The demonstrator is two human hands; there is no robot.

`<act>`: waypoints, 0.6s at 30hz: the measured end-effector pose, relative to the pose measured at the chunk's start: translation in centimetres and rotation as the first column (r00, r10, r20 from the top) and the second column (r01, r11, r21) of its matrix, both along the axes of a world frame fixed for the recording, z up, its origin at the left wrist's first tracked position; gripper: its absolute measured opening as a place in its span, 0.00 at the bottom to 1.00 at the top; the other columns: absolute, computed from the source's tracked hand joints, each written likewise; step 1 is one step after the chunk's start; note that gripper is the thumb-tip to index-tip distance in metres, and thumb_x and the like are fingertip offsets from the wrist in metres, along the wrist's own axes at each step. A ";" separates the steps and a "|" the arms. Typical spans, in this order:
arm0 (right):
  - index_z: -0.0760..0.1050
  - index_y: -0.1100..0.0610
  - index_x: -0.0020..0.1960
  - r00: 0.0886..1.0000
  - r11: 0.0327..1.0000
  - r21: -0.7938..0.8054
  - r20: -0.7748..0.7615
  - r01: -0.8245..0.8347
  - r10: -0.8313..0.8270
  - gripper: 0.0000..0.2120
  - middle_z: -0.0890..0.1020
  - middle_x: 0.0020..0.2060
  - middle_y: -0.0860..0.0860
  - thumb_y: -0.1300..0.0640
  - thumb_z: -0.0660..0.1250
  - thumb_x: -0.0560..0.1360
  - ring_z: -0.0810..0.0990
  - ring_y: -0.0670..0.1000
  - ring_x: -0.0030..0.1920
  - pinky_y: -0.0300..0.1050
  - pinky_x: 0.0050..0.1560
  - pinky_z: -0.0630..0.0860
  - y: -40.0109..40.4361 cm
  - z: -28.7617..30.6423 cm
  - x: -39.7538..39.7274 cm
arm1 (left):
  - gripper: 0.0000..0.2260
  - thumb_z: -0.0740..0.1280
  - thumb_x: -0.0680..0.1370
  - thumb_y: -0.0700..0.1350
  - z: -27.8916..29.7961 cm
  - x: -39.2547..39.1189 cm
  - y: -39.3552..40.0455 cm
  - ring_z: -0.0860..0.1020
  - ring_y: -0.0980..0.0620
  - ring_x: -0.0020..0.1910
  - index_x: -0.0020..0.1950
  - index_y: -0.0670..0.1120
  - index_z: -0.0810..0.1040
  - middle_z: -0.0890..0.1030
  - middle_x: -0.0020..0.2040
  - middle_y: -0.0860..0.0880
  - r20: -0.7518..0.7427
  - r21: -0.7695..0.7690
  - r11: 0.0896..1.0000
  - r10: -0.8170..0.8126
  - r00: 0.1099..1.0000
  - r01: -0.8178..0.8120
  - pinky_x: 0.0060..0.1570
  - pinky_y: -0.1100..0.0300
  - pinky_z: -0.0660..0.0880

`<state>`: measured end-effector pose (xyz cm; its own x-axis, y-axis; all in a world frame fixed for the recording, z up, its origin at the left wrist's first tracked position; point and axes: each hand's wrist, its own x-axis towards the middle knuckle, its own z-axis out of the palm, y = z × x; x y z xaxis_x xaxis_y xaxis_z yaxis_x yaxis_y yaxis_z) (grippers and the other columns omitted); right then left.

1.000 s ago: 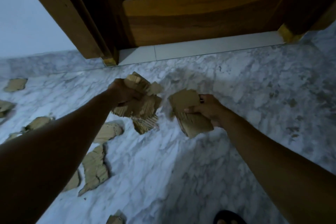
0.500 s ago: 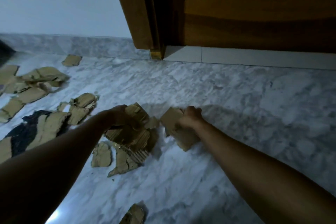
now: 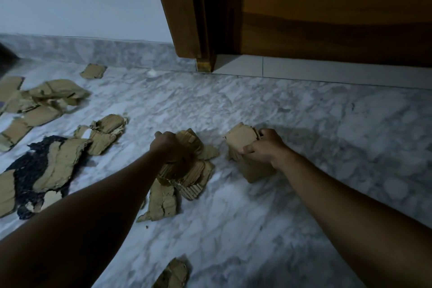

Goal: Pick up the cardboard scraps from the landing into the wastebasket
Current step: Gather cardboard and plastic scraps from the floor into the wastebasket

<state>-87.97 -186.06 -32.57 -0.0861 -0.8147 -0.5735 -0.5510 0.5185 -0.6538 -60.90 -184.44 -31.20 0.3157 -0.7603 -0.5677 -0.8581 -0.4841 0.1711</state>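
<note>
Matt corrugated cardboard scraps (image 3: 187, 170) lie on glossy veined marble floor (image 3: 304, 124).

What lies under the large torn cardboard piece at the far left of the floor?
A dark, ragged-edged patch shows around the large torn cardboard piece. What it is, and how far it extends beneath, stays hidden.

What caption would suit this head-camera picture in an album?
Both hands, left and right, hold cardboard scraps over a marble floor strewn with more.

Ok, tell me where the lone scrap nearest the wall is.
In the head view it lies upper left: the lone scrap sits flat on the marble floor by the skirting, left of the wooden door frame, beyond the scrap pile.
</note>
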 end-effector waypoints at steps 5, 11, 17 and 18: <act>0.77 0.59 0.63 0.994 0.999 -0.018 0.099 0.047 -0.045 0.29 0.82 0.58 0.52 0.60 0.82 0.65 0.80 0.52 0.54 0.39 0.46 0.74 0.3 0.4 -1.3 | 0.36 0.82 0.61 0.58 -0.1 -0.4 -0.2 0.76 0.48 0.47 0.63 0.45 0.76 0.76 0.51 0.47 -0.012 -0.013 1.000 0.004 1.000 -0.004 0.41 0.58 0.74; 0.77 0.57 0.64 0.993 0.999 -0.032 0.116 0.027 -0.023 0.32 0.82 0.58 0.52 0.57 0.83 0.63 0.80 0.54 0.58 0.45 0.56 0.78 0.9 0.1 -1.7 | 0.38 0.81 0.65 0.54 -0.2 -0.8 -0.3 0.75 0.44 0.52 0.69 0.44 0.69 0.73 0.59 0.43 -0.040 -0.021 0.998 0.062 0.997 -0.063 0.39 0.56 0.73; 0.77 0.56 0.62 0.990 0.998 -0.045 0.135 0.044 -0.037 0.29 0.82 0.58 0.51 0.58 0.83 0.63 0.80 0.53 0.56 0.43 0.51 0.76 1.7 0.3 -1.8 | 0.37 0.81 0.64 0.54 -0.5 -1.0 0.2 0.74 0.47 0.49 0.67 0.43 0.71 0.73 0.56 0.45 -0.043 -0.029 0.996 0.084 0.996 -0.085 0.40 0.57 0.73; 0.77 0.56 0.61 0.990 0.998 -0.042 0.135 0.043 -0.037 0.29 0.82 0.58 0.51 0.58 0.83 0.63 0.80 0.53 0.57 0.43 0.51 0.76 1.8 0.1 -1.7 | 0.36 0.82 0.64 0.53 -0.6 -1.0 0.3 0.74 0.47 0.49 0.67 0.44 0.72 0.74 0.55 0.45 -0.058 -0.040 0.995 0.084 0.995 -0.086 0.40 0.57 0.73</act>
<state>-89.66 -184.26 -32.44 -0.0441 -0.8373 -0.5450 -0.4363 0.5069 -0.7435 -61.92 -184.13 -31.84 0.3486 -0.7561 -0.5539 -0.8028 -0.5459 0.2399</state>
